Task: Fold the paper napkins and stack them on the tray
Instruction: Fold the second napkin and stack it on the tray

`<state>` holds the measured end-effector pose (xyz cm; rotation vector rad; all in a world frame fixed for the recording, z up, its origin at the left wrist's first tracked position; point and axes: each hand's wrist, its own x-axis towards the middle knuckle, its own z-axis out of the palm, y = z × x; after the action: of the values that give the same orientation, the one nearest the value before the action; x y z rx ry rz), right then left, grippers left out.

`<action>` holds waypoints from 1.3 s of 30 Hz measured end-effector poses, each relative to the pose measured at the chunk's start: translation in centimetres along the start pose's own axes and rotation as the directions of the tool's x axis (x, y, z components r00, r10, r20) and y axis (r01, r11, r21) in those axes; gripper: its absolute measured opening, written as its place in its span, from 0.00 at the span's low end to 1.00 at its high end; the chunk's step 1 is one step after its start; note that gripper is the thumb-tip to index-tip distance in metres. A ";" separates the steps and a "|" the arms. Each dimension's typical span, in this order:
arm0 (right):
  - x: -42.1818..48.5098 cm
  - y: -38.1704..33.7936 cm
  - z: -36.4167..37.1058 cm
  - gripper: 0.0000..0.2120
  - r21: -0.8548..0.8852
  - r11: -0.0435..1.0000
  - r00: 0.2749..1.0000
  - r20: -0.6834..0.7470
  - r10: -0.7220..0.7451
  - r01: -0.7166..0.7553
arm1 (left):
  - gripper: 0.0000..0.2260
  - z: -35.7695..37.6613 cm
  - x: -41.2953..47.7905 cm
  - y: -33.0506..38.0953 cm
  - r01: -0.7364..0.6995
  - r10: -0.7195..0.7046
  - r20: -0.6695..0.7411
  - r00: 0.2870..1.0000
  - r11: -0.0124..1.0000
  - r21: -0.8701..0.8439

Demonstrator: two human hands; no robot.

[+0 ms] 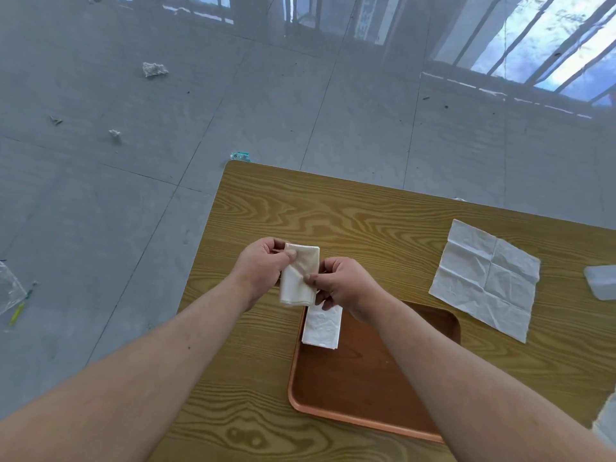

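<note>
A folded napkin (pixel 297 281) is held above the tray's (pixel 366 388) far left corner. The left hand (pixel 261 270) pinches its top edge with thumb and curled fingers, and the right hand (pixel 345 285) pinches its right side. It is a soft white oblong (faintly creased). A second folded napkin (pixel 322 328) lies in that corner of the smooth, round-cornered brown tray. Right of the tray, an open napkin (pixel 486 278) lies flat and crumpled.

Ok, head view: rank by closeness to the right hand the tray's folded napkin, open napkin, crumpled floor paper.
1. folded napkin, on the tray just beneath the right hand.
2. open napkin, table, to the right.
3. crumpled paper, floor, far left.
</note>
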<state>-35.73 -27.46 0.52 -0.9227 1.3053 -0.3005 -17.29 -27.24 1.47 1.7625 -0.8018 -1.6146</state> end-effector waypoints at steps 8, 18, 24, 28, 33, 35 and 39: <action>-2.7 2.5 -2.4 0.09 0.032 0.998 0.990 -0.127 0.064 -0.061 | 0.07 2.3 -1.9 -3.3 0.125 -0.183 0.167 0.969 0.942 0.311; -4.6 5.6 -1.9 0.11 -0.414 0.892 0.965 -0.251 0.078 -0.180 | 0.18 4.4 -4.9 -6.7 -0.003 -0.007 0.008 1.000 0.576 0.817; -5.1 5.5 -1.9 0.15 -0.668 0.729 0.962 -0.270 -0.045 -0.153 | 0.15 4.4 -5.5 -6.4 -0.086 0.153 0.018 0.988 0.453 0.888; -6.2 6.0 -1.8 0.10 -0.877 0.477 0.832 -0.228 -0.505 0.049 | 0.13 4.2 -7.0 -7.8 -0.463 0.593 0.318 0.739 0.106 0.880; -6.6 8.3 -2.3 0.27 -0.917 0.106 0.821 0.287 -0.493 0.384 | 0.25 4.8 -8.7 -10.8 -0.697 0.520 0.641 0.564 -0.117 0.707; -6.2 8.8 -2.7 0.29 -0.916 0.022 0.842 0.359 -0.402 0.401 | 0.31 4.5 -8.8 -11.4 -0.668 0.434 0.646 0.628 -0.124 0.733; -5.6 9.3 -3.4 0.31 -0.927 -0.041 0.871 0.366 -0.327 0.374 | 0.38 3.8 -8.4 -12.3 -0.650 0.281 0.658 0.699 -0.136 0.748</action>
<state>-43.17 -19.32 -2.23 -2.5513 1.0722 0.3802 -21.33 -13.13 -3.05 1.4247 -2.8904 -0.5703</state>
